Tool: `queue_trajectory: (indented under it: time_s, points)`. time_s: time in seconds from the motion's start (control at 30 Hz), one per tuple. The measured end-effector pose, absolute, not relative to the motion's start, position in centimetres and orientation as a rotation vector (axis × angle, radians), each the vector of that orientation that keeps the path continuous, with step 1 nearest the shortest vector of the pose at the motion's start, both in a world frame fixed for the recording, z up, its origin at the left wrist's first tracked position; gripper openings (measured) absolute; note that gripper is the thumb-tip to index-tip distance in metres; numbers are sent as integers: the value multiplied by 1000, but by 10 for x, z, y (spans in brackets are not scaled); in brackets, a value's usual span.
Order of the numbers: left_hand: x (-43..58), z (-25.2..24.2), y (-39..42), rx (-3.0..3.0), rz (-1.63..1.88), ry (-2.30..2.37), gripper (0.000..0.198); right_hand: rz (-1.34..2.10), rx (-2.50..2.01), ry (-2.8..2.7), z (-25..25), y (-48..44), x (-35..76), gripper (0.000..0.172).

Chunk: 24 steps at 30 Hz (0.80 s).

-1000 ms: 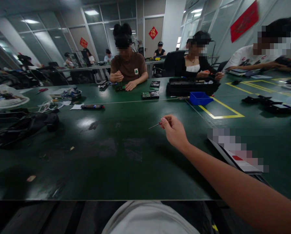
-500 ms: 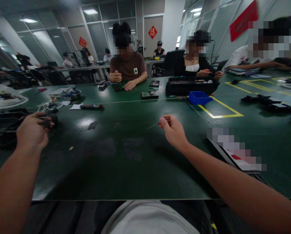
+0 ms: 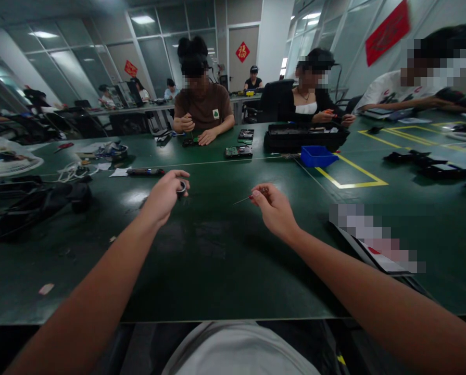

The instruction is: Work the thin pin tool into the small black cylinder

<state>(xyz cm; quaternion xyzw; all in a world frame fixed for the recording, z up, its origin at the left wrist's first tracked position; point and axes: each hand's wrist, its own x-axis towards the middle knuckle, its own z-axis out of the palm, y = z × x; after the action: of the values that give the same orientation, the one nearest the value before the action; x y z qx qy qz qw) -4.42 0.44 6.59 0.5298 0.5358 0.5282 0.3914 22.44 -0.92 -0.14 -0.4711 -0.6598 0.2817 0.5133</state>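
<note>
My left hand (image 3: pixel 164 195) is over the table left of centre, its fingers curled around a small dark round part (image 3: pixel 181 189) with a lighter rim. My right hand (image 3: pixel 274 208) pinches a thin screwdriver (image 3: pixel 242 200), whose slender shaft points left toward my left hand; its reddish handle is mostly hidden by the fingers. Both hands hover above the green tabletop (image 3: pixel 201 281) and are apart from each other.
Black parts (image 3: pixel 41 208) lie at the left. A dark cylindrical tool (image 3: pixel 145 172), circuit boards (image 3: pixel 238 151), a blue bin (image 3: pixel 317 156) and a black case (image 3: pixel 305 138) stand farther back. At right is a blurred booklet (image 3: pixel 373 245). People work across the table.
My left hand has moved right, away from the black parts, with a small dark part in its fingers. My right hand has barely moved.
</note>
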Motion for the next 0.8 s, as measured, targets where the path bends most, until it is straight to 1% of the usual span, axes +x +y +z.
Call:
queue_trajectory:
  time_s: [0.13, 0.23, 0.33, 0.43, 0.47, 0.5, 0.63, 0.7, 0.8]
  points:
    - [-5, 49, 0, 1527, 1088, 1402, 28, 664, -1171, -1600, 4, -12, 224, 26]
    - [12, 31, -4, 1666, 909, 1465, 28, 620, -1226, -1631, 7, -15, 224, 30]
    - [19, 11, -9, 1771, 743, 1519, 37, 646, -1213, -1622, 7, -16, 223, 28]
    - [21, -3, -13, 1887, 685, 1510, 58, 722, -1124, -1560, 5, -15, 222, 23]
    - [21, -6, -14, 1917, 692, 1509, 60, 744, -1085, -1539, 5, -15, 221, 22]
    - [20, -8, -15, 1935, 706, 1510, 57, 761, -1048, -1522, 4, -14, 221, 21]
    - [17, -10, -16, 1973, 763, 1461, 32, 788, -978, -1514, 2, -13, 220, 21]
    - [15, -9, -14, 2007, 795, 1410, 29, 780, -987, -1515, 2, -13, 219, 21]
    - [13, -9, -12, 2025, 857, 1368, 31, 745, -1008, -1509, 2, -14, 219, 21]
